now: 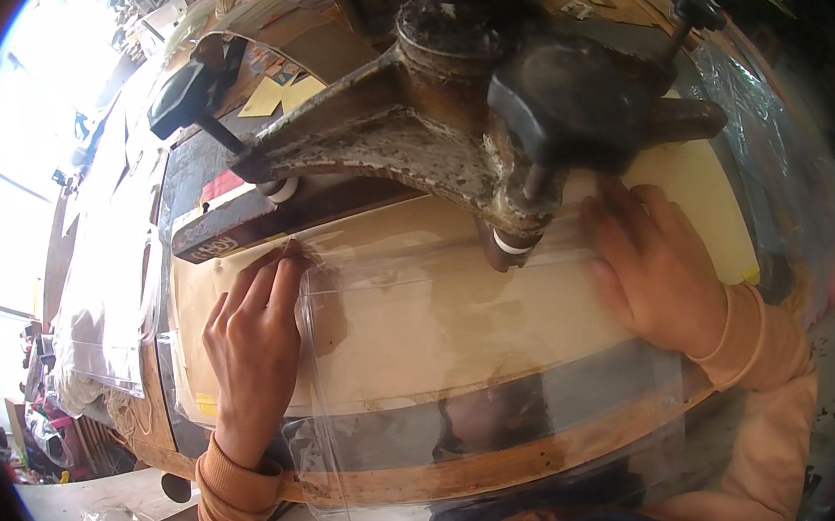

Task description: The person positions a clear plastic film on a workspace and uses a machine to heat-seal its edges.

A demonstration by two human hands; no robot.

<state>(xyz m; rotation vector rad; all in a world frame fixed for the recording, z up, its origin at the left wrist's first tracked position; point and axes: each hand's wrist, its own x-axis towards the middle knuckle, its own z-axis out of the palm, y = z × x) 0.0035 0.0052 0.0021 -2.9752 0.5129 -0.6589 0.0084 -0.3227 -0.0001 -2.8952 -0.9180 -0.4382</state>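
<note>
A clear plastic sheet [395, 338] with creased edges lies over a beige board [428, 372] and hangs over the front wooden edge towards me. My left hand [261, 321] is at the sheet's far left corner, its fingers bent together and pinching the plastic beside a dark metal bar [332, 208]. At the sheet's right side, my right hand [655, 273] rests with its fingers stretched forward and a little apart; it is slightly blurred, and some fingertips are hidden by a black knob [568, 100]. Nothing shows held in that hand.
A worn metal machine head [416, 145] with arms and black knobs stands low over the board, close to both hands. A wooden strip [478, 471] runs along the table's front. Plastic film [767, 126] lies at the right, whitish sheets [105, 301] at the left.
</note>
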